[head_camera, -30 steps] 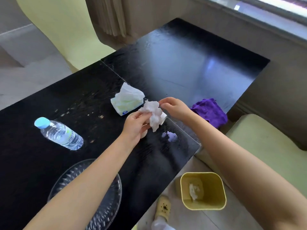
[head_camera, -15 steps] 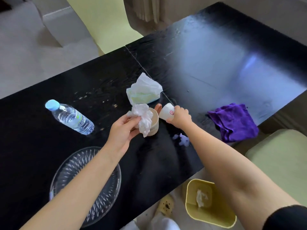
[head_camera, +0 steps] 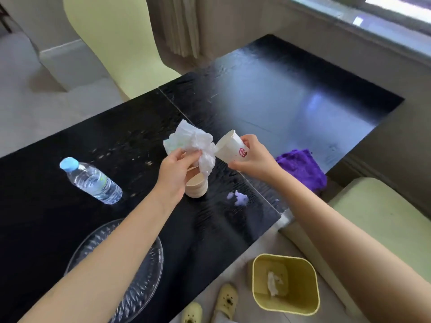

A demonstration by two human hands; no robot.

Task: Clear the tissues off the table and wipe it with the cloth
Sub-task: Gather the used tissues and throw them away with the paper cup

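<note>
My left hand [head_camera: 175,171] pinches a crumpled white tissue [head_camera: 205,157] above a beige paper cup [head_camera: 197,187] that stands on the black table [head_camera: 268,108]. My right hand [head_camera: 254,157] holds a white paper cup [head_camera: 229,145] with a red mark, tipped on its side, its mouth next to the tissue. A soft tissue pack [head_camera: 184,136] lies just behind the hands. The purple cloth [head_camera: 303,169] is bunched at the table's right edge. A small pale purple spill [head_camera: 238,198] marks the table near the front.
A water bottle [head_camera: 93,181] lies on the left and a clear glass plate [head_camera: 140,276] sits near the front edge. A yellow bin [head_camera: 303,290] with a tissue inside stands on the floor beside pale green chairs [head_camera: 377,220].
My right hand has lifted the white cup off the table and tipped it sideways. My left hand has raised the tissue up above the beige cup. The camera view shifted.
</note>
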